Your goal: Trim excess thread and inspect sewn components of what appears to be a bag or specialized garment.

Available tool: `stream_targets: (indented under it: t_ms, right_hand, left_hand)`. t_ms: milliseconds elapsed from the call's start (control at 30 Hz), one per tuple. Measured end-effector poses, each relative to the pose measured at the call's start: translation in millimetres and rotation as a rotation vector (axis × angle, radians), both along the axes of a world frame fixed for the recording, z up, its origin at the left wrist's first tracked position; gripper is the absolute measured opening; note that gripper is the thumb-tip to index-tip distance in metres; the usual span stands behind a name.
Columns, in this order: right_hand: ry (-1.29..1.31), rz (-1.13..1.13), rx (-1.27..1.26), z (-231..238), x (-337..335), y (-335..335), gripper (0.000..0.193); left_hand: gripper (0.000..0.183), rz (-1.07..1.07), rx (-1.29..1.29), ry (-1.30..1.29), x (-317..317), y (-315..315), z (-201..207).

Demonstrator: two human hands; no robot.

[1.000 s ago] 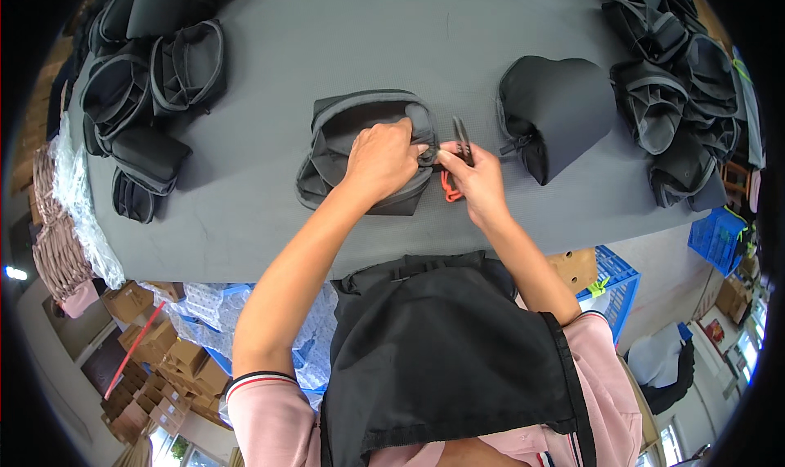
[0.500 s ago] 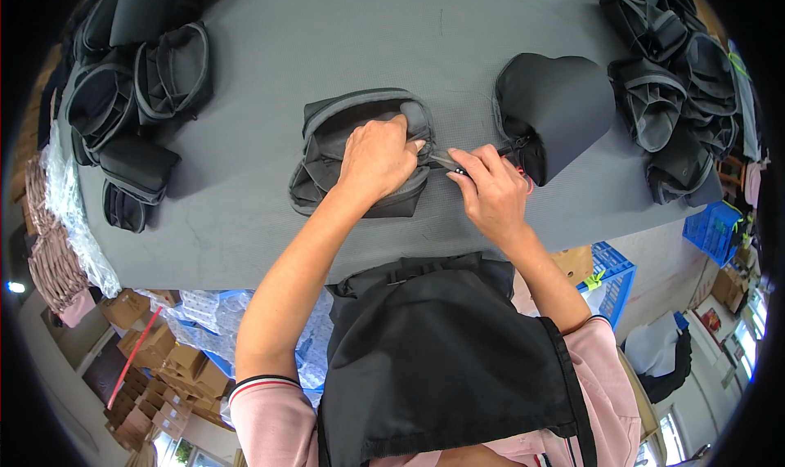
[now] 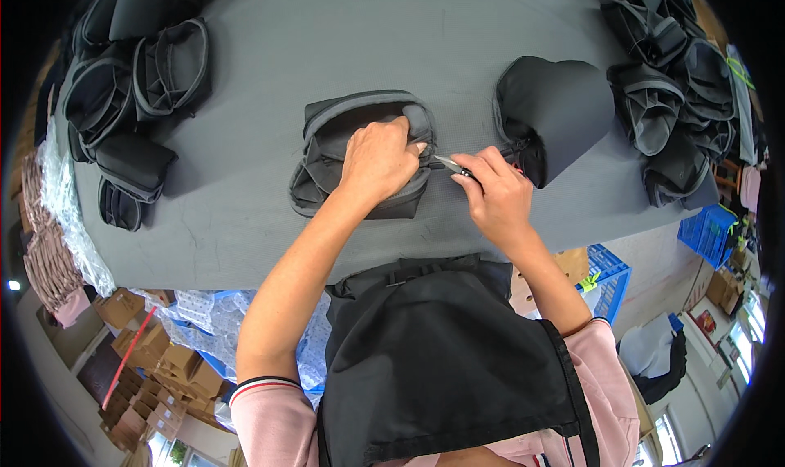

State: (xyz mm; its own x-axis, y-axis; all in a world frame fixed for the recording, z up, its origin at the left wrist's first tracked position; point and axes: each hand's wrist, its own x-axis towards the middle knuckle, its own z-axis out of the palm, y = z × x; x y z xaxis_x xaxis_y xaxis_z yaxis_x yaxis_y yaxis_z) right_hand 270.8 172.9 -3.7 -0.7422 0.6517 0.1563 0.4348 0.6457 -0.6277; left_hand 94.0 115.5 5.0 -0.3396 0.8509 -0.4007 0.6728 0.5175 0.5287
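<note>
An unzipped black pouch with grey-trimmed edges lies on the table in front of me. My left hand reaches over its opening, thumb and fingers closed on the right-hand rim. Just to the right, my right hand grips a pair of small scissors, its fingers hiding most of the handles. The metal blades point left at the rim by my left thumb, with a small gap between. Beyond the right hand rests another black pouch, its smooth side up.
Black pouches are heaped at the table's left and right sides. The grey table cover runs beneath everything. Below the table edge are blue crates, bubble wrap and cardboard boxes.
The scissors' blades have drawn back slightly to the right from the pouch rim, along with my right hand. My left hand keeps its place on the rim.
</note>
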Motion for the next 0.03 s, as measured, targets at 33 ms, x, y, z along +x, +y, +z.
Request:
stream_targets:
  t_ms: [33]
  right_hand:
    - [0.000, -0.028, -0.061, 1.9, 1.3, -1.3, 0.021]
  left_hand:
    - [0.026, 0.000, 0.000, -0.001, 0.3, -0.2, 0.0]
